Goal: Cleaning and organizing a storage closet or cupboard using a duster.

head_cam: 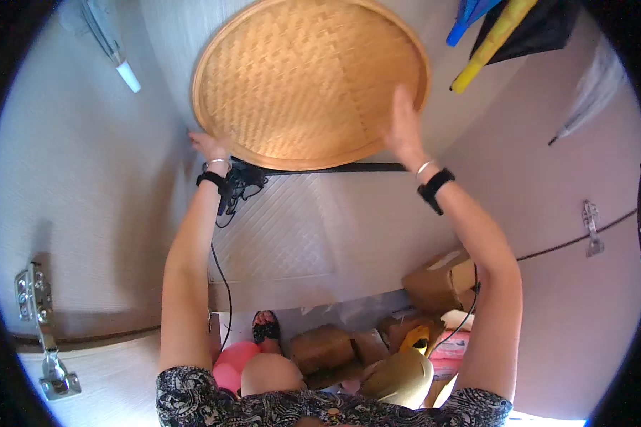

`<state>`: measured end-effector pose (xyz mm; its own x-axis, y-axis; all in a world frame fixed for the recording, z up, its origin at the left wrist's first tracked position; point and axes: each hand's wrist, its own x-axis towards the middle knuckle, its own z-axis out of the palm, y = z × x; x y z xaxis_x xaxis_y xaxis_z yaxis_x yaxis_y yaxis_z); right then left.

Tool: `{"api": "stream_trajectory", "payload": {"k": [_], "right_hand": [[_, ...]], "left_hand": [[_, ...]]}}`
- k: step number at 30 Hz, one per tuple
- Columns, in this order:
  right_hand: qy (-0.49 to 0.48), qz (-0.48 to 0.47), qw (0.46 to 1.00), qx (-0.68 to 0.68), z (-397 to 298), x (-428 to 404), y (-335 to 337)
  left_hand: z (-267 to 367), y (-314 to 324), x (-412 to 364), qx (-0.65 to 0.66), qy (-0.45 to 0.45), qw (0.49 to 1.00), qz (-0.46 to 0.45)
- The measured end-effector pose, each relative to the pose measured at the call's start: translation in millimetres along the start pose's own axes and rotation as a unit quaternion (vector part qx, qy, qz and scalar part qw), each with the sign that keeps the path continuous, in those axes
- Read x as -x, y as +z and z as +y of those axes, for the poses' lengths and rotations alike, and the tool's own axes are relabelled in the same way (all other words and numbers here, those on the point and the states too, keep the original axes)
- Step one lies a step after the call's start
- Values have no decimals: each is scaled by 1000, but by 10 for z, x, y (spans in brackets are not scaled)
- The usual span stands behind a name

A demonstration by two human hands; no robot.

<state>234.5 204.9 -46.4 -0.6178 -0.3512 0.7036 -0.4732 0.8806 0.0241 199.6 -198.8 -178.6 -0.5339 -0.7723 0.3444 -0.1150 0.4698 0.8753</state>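
A round, shallow bamboo tray [310,85] with a woven face and a smooth raised rim stands nearly upright before me, against the pale back panel. At its lower left rim is my left hand [209,145], fingers pointing left; whether it grips the rim cannot be made out. My right hand [405,128], blurred, is raised in front of the tray's right side with its fingers extended upward. Contact between that hand and the weave is unclear. Each wrist carries a bangle and a black strap.
Folded umbrellas, one yellow [491,48], hang along the upper sides. A tangle of black cables [243,184] lies below the tray. Metal hinges [48,331] jut from the side panels. Cardboard boxes [323,349], pink packages [451,347] and a rounded pink object [235,363] sit low down.
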Motion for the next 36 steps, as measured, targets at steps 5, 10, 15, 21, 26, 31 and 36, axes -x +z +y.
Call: {"api": "stream_trajectory", "payload": {"k": [5,10,15,21,26,31,36], "right_hand": [[-77,-327,941,-48,-1081,674,-1479],[-55,-435,898,29,-1082,1395,-3191],[137,-342,917,150,-707,2129,-4499],[291,-371,866,166,-462,3358,-5284],[417,-416,797,137,-992,3782,-5368],[353,-427,832,-2,-2084,3550,-5045],[299,-274,835,-373,-2574,3601,-4820]], "left_hand": [[5,-263,268,118,-48,991,-47],[448,-653,829,271,-58,948,-157],[1046,-1023,1281,278,-188,908,-249],[1345,-1447,1603,238,-184,886,-353],[1929,-1749,2531,145,-93,797,-578],[2140,-1894,3262,49,37,701,-711],[2159,-1759,3893,9,88,592,-801]]}}
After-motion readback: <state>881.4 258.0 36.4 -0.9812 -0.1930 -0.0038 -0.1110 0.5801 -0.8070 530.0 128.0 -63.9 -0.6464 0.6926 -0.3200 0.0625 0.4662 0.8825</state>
